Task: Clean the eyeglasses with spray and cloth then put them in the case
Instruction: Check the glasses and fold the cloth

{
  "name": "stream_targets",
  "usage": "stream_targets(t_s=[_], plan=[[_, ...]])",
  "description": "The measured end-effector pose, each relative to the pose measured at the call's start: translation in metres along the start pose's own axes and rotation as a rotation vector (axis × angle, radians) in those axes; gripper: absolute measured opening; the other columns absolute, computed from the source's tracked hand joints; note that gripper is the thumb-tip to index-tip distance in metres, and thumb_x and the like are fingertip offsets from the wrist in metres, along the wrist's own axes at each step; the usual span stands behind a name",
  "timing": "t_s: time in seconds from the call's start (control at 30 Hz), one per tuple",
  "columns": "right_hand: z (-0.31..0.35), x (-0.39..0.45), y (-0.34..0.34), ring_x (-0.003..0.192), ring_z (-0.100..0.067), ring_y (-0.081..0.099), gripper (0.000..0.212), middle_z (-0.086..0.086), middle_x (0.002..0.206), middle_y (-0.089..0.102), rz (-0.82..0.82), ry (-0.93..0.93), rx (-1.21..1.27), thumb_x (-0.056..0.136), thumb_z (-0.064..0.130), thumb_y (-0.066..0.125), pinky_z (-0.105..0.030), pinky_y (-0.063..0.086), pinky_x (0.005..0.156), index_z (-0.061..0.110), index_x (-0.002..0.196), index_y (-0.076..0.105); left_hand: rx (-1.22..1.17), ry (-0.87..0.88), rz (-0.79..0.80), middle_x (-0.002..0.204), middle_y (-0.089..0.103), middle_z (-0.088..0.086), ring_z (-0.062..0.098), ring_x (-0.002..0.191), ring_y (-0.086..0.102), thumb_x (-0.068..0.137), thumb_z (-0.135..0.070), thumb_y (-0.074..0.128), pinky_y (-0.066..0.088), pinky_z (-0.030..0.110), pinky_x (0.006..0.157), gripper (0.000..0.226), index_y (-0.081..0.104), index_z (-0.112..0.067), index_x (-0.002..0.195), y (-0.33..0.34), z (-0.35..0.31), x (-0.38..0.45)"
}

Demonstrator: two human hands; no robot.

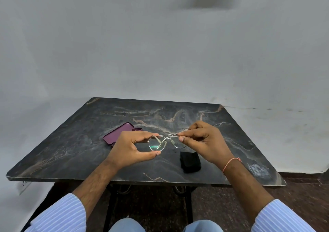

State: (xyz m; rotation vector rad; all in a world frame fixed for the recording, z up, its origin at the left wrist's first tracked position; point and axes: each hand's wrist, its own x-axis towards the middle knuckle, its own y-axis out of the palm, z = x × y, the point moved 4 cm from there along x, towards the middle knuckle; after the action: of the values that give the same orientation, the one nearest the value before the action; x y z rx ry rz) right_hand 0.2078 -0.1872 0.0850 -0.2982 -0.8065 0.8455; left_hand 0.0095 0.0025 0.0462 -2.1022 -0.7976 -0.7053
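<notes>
Two bare forearms in view, both sleeves pushed back toward the elbow. Left sleeve [60, 214] — light blue shirt cloth with fine white pinstripes, cuff bunched in loose folds. Right sleeve [281, 217] — same striped blue-and-white fabric, cuff edge rounded and rolled. Thin thread bracelet [229, 164] on the right wrist, pinkish-orange, with a small knotted tail sticking out at the outer side. Left hand [131, 148] and right hand [206, 142] bare: no rings or watch visible. At the bottom edge, two knees in pale blue trousers [126, 225], plain cloth, no visible pattern.
</notes>
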Motion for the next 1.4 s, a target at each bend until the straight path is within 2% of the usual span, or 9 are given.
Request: stream_targets(t_s=[0.33,0.43,0.5,0.67,0.87,1.03,1.17,1.3,1.4], plan=[[0.001,0.003,0.008,0.068,-0.007,0.057,0.017,0.008,0.084,0.066,-0.025,0.026,-0.087,0.082,0.037,0.090,-0.035,0.050,0.060,0.037,0.099,0.086,0.002,0.009,0.004,0.122,0.083,-0.013,0.005,0.114,0.079,0.076,-0.025,0.103,0.066,0.034,0.098,0.054,0.083,-0.016,0.126,0.006,-0.001,0.000],[0.007,0.002,0.008,0.070,-0.007,0.057,0.025,0.010,0.086,0.065,-0.006,0.010,-0.117,0.084,0.037,0.089,-0.025,0.047,0.060,0.038,0.108,0.084,0.007,-0.004,-0.013,0.121,0.083,-0.013,0.004,0.113,0.079,0.076,-0.025,0.103,0.066,0.034,0.098,0.054,0.083,-0.015,0.125,0.004,0.003,-0.002],[0.015,-0.001,0.007,0.074,-0.008,0.057,0.036,0.012,0.091,0.064,0.021,-0.028,-0.135,0.084,0.039,0.088,-0.016,0.044,0.064,0.039,0.119,0.080,0.013,-0.013,-0.025,0.121,0.083,-0.013,0.005,0.112,0.080,0.075,-0.026,0.103,0.066,0.036,0.098,0.054,0.083,-0.015,0.125,0.003,0.008,-0.005],[0.059,-0.011,0.005,0.083,-0.009,0.061,0.047,0.015,0.098,0.068,0.035,-0.231,-0.120,0.080,0.043,0.092,-0.011,0.043,0.067,0.035,0.125,0.078,-0.004,-0.035,-0.029,0.120,0.084,-0.013,0.005,0.111,0.080,0.075,-0.028,0.103,0.067,0.038,0.096,0.056,0.083,-0.015,0.125,0.003,0.014,-0.010],[0.093,-0.018,0.013,0.072,-0.008,0.062,0.033,0.015,0.090,0.072,-0.062,-0.372,-0.059,0.082,0.044,0.090,-0.013,0.043,0.063,0.026,0.108,0.085,-0.066,-0.048,-0.030,0.114,0.083,-0.018,0.000,0.104,0.080,0.085,-0.067,0.084,0.061,0.019,0.090,0.062,0.084,-0.018,0.122,0.007,0.007,-0.009],[0.086,-0.017,0.018,0.063,-0.016,0.064,0.011,0.013,0.085,0.076,-0.116,-0.343,0.012,0.088,0.028,0.089,-0.025,0.049,0.053,0.025,0.099,0.087,-0.061,-0.032,-0.026,0.123,0.083,-0.011,0.010,0.114,0.080,0.079,-0.027,0.100,0.066,0.039,0.098,0.053,0.082,-0.016,0.127,0.007,0.016,-0.012],[0.072,-0.016,0.016,0.061,-0.020,0.065,0.009,0.014,0.083,0.077,-0.140,-0.278,0.046,0.089,0.027,0.088,-0.032,0.051,0.052,0.023,0.097,0.087,-0.066,-0.066,-0.050,0.124,0.084,-0.005,0.014,0.114,0.081,0.076,-0.022,0.103,0.066,0.048,0.099,0.059,0.081,-0.012,0.129,0.005,0.026,-0.015],[0.051,-0.013,0.013,0.062,-0.020,0.066,0.007,0.013,0.085,0.079,-0.186,-0.199,0.070,0.088,0.027,0.089,-0.038,0.053,0.053,0.023,0.093,0.087,-0.071,-0.081,-0.091,0.119,0.085,-0.006,0.012,0.110,0.082,0.073,-0.026,0.103,0.067,0.042,0.098,0.059,0.082,-0.012,0.126,0.002,0.026,-0.016],[0.033,-0.013,0.012,0.065,-0.017,0.067,0.006,0.015,0.086,0.079,-0.199,-0.142,0.057,0.088,0.026,0.088,-0.029,0.054,0.057,0.024,0.093,0.087,-0.055,-0.081,-0.110,0.116,0.085,-0.007,0.010,0.106,0.082,0.072,-0.028,0.102,0.067,0.033,0.095,0.057,0.083,-0.012,0.124,0.000,0.023,-0.015]])
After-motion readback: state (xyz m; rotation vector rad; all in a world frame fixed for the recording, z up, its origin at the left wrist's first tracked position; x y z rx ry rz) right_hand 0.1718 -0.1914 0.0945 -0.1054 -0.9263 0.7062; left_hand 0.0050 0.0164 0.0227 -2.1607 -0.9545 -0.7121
